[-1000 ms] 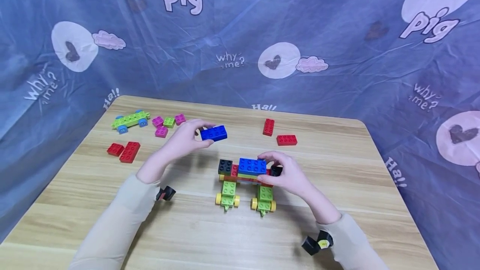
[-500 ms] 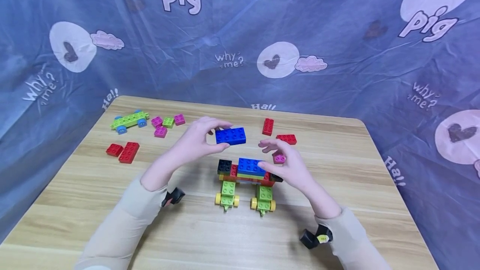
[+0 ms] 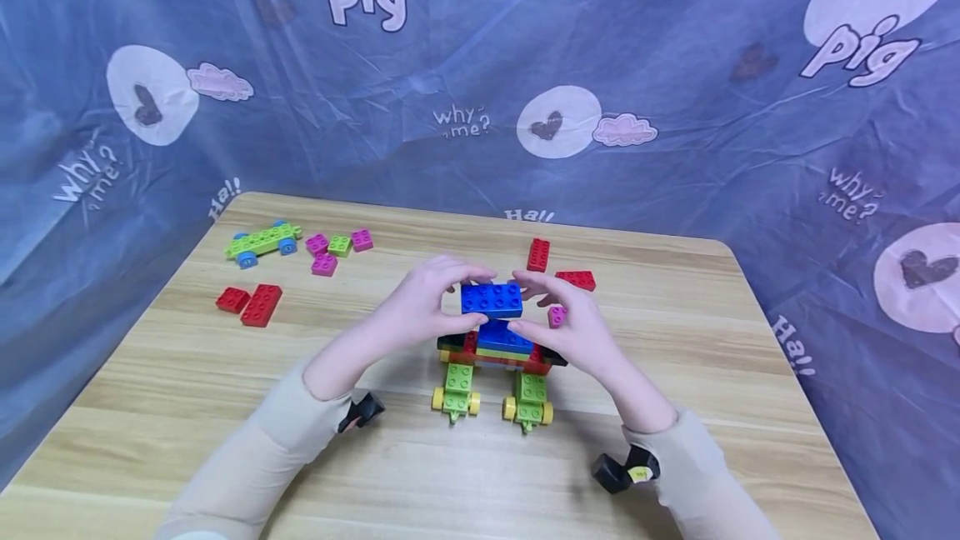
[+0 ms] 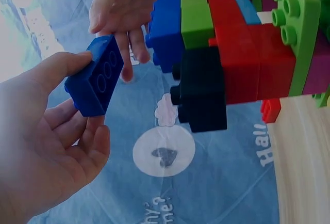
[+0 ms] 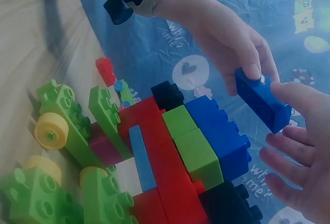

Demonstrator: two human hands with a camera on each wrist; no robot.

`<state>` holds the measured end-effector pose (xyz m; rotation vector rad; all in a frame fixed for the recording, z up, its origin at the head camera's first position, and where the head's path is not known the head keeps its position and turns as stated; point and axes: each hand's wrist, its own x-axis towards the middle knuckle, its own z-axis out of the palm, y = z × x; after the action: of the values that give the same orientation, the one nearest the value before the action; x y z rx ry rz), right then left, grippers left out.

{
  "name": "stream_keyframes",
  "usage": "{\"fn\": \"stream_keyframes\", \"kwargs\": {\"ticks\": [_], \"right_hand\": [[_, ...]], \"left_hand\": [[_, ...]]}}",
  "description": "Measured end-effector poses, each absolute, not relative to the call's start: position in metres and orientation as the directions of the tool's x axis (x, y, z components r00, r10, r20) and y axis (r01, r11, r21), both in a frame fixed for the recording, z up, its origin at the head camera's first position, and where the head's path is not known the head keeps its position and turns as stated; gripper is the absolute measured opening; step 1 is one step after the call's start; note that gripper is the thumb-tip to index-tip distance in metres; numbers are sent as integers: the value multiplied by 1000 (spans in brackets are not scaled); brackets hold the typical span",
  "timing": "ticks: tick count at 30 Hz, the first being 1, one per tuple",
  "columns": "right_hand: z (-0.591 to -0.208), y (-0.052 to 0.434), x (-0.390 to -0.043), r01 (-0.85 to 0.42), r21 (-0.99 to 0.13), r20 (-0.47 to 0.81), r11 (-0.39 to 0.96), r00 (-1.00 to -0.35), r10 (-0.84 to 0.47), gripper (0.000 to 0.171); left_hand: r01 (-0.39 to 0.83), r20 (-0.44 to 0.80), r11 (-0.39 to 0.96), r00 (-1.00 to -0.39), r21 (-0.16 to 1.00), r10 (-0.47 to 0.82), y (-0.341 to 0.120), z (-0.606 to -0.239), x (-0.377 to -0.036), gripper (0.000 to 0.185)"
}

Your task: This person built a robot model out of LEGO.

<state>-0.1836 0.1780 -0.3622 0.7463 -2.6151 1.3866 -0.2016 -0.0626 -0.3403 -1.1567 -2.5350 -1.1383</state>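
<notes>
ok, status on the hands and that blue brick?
Left hand grips blue brick above the wheeled block model. Right hand open, thumb touching the brick's end. Brick not seated. Nothing between brick and model.

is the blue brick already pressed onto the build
No, the blue brick is held in the air between the left hand and right hand, with a clear gap above the brick build.

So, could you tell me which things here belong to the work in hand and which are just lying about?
In hand:
- blue brick, pinched by the left hand, with the right hand touching its other end
- wheeled brick model just beneath it

Lying about:
- red bricks
- green wheeled base
- pink and green small bricks
- two red bricks
- small pink brick
</notes>
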Motion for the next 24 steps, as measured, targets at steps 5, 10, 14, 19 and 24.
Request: {"fn": "stream_keyframes", "kwargs": {"ticks": [5,10,14,19,24], "right_hand": [[-362,178,-181,-436,-765,282,474,-888,-362,53],[-364,179,-179,-450,-755,305,477,-885,-352,46],[-365,179,-178,-476,-740,339,476,-875,-346,40],[-368,181,-178,-476,-735,353,482,-876,-327,39],[-372,183,-176,-477,-724,374,498,-878,-299,38]], "left_hand": [[711,408,410,-680,572,609,-58,-342,-199,48],[723,423,397,-667,565,613,-54,-345,-198,47],[714,415,396,-674,578,610,-53,-346,-199,47],[693,396,382,-686,611,611,-54,-348,-201,50],[672,376,382,-700,635,607,-56,-354,-205,52]]}}
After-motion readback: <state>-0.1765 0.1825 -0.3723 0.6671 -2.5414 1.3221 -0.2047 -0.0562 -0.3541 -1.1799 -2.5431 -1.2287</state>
